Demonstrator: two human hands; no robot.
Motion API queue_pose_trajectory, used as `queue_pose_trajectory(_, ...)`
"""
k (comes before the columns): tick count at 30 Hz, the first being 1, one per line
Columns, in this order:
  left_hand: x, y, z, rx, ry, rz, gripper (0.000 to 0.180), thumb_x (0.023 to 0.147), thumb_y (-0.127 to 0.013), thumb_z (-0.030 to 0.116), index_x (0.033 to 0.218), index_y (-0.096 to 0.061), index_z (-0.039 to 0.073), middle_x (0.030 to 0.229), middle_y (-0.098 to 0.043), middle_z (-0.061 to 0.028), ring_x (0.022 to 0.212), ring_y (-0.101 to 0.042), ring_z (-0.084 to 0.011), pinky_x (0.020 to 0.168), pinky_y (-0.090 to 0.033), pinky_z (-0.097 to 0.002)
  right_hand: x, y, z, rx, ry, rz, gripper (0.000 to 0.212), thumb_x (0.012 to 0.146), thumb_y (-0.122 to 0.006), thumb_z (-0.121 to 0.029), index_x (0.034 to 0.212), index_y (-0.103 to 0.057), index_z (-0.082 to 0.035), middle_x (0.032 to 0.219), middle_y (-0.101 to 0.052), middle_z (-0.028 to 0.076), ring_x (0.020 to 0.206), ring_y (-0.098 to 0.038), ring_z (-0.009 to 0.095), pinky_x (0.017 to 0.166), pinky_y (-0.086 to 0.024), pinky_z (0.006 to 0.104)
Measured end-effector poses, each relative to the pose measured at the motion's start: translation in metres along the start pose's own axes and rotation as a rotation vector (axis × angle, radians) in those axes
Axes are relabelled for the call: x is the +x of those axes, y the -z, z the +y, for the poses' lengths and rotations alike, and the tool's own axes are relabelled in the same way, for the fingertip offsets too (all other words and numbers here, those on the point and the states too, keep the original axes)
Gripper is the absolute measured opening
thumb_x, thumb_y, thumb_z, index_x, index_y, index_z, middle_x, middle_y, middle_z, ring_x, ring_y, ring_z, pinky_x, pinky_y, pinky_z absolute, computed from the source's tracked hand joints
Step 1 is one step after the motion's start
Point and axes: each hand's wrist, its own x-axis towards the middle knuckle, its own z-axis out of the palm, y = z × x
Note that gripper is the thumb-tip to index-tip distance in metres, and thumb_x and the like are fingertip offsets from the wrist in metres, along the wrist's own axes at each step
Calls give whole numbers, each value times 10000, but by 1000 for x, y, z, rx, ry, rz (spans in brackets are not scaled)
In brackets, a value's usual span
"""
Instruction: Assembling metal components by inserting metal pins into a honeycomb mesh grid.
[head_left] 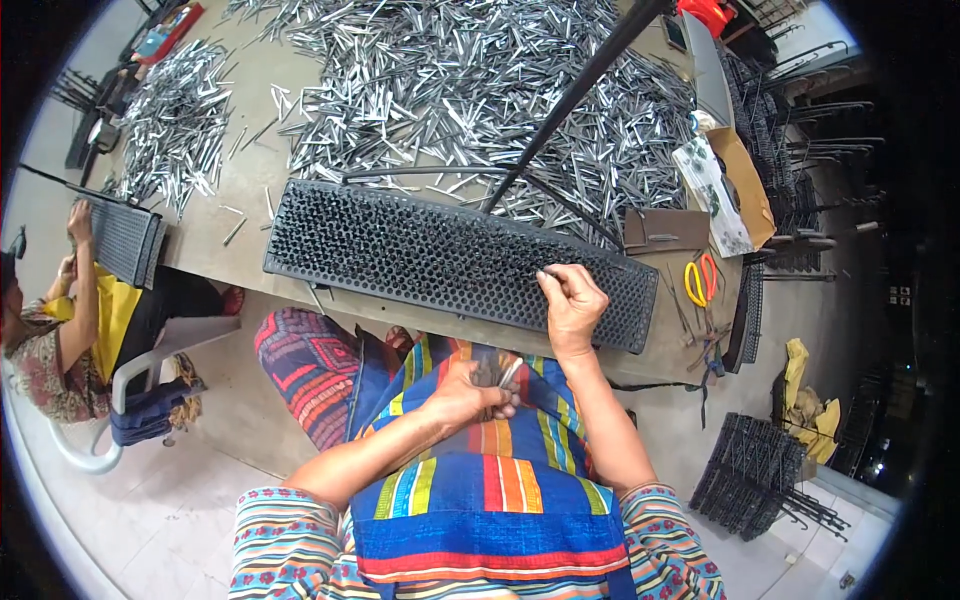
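Note:
A long black perforated rack [420,250] lies along the near edge of the table, its holes filled with small metal pins. My right hand [570,300] rests on the rack's right part, fingertips pinching a thin metal pin at a hole. My left hand [470,392] sits in my lap over the striped cloth, closed around a bundle of the same metal pins [503,374]. Behind the rack a large heap of loose silver pins [470,80] covers the table.
A black rod [580,85] slants across the table above the rack. Yellow and red scissors [700,280] and an open carton [735,185] lie at the right. Another person [60,320] sits at left with a second rack [125,240]. Stacked black racks [755,475] stand on the floor.

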Motion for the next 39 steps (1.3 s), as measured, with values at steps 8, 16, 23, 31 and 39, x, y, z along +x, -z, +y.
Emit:
queue_pose_trajectory(8,6,-3,10,-154,19,196,138,849,-570,-30,978,-615,-11,823,-659,-100,660,-639,-172,553,-531,-290,0,-2,-1,-100,103,-8,79,748,-706,28,810,-663,10,695,-604,67,560,-544,110,513,-414,253)
queue_pose_trajectory(16,25,-7,18,-237,-5,262,106,823,-616,-19,929,-618,-19,817,-676,-131,661,-662,-201,568,-563,-308,-2,-8,0,-498,365,-135,173,721,-733,-51,888,-687,-47,851,-622,93,687,-638,252,602,-506,331)
queue_pose_trajectory(23,41,-23,21,-277,-77,230,186,797,-603,-40,982,-597,-20,838,-672,-125,696,-665,-216,607,-558,-329,-1,14,4,-675,461,-146,114,803,-623,-115,914,-651,-114,838,-578,87,647,-606,253,519,-479,363)
queue_pose_trajectory(31,32,-25,24,-238,-75,196,166,823,-588,1,988,-597,-12,853,-661,-124,691,-648,-224,592,-555,-339,-22,28,-22,-181,91,-196,105,806,-653,-122,855,-668,-30,795,-622,102,704,-642,268,604,-497,333)
queue_pose_trajectory(39,32,-20,22,-238,-90,236,160,798,-599,-40,956,-595,-21,821,-659,-128,666,-666,-244,558,-587,-361,-53,27,-4,625,-613,-360,60,835,-633,-33,840,-648,24,713,-657,61,563,-619,102,499,-498,231)
